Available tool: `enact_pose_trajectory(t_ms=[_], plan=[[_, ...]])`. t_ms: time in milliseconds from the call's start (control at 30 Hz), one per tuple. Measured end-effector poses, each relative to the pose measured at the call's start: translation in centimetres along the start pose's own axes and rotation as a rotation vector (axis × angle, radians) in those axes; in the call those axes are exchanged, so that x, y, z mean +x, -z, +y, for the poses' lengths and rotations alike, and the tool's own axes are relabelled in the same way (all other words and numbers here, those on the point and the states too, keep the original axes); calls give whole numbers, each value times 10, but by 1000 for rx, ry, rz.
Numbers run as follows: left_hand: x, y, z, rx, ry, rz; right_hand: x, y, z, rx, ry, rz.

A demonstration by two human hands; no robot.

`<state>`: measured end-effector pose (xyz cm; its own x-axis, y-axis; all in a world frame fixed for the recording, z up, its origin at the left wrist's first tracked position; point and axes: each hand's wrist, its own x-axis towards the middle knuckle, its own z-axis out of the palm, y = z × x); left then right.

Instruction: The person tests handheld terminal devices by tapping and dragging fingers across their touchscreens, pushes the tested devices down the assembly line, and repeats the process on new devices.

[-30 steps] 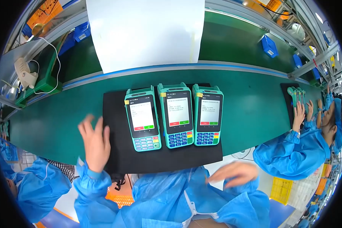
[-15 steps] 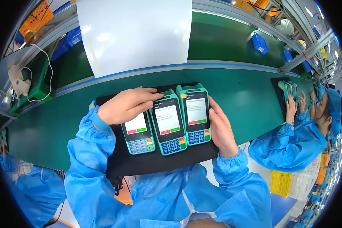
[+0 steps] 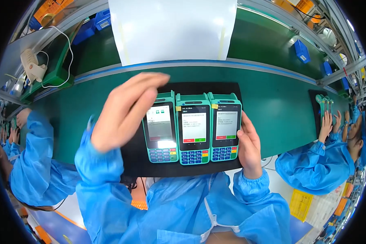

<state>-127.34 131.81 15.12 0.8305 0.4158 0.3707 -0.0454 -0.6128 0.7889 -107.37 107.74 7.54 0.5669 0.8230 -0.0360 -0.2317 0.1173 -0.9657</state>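
Three green payment terminals stand side by side on a black mat [image 3: 140,170]. The middle terminal [image 3: 194,122] and the right terminal [image 3: 225,122] show white pages with red and green buttons. On the left terminal [image 3: 160,130] the screen has small icons above a grey area; its upper left is partly covered by my hand. My left hand [image 3: 124,110] is raised over that terminal's upper left, slightly blurred, fingers stretched out, holding nothing. Against the right terminal's outer edge, my right hand [image 3: 250,144] grips it, thumb at the front edge and fingers along the side.
A white sheet [image 3: 173,32] hangs beyond the green bench [image 3: 272,89]. A white corded device [image 3: 33,67] sits at the left, and a blue bin [image 3: 301,51] at the far right. Co-workers in blue sit at both sides; the right one [image 3: 317,166] handles similar terminals.
My left hand has lifted off the terminals and moved left. The left terminal's screen has switched from a button page to icons. My right hand stays at the right terminal; the view has shifted.
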Motion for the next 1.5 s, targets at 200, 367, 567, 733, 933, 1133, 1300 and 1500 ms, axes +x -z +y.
enact_pose_trajectory(t_ms=[200,367,567,733,933,1133,1300,1500], plan=[[-83,-88,41,560,54,121,-1,-4,3,-80,69,-8],[-95,-151,42,540,168,227,-2,-5,12,-49,52,5],[-90,-171,36,643,229,335,-2,-7,10,-110,53,26],[-90,-177,35,823,296,332,-5,-3,11,-99,63,19],[-96,-170,36,857,330,382,-4,-1,14,-125,63,23],[-107,-143,19,896,394,439,-5,1,14,-126,64,45],[-114,-137,17,902,369,374,-7,-1,12,-145,47,51],[-127,-129,0,51,443,405,-17,-7,18,-264,149,74]])
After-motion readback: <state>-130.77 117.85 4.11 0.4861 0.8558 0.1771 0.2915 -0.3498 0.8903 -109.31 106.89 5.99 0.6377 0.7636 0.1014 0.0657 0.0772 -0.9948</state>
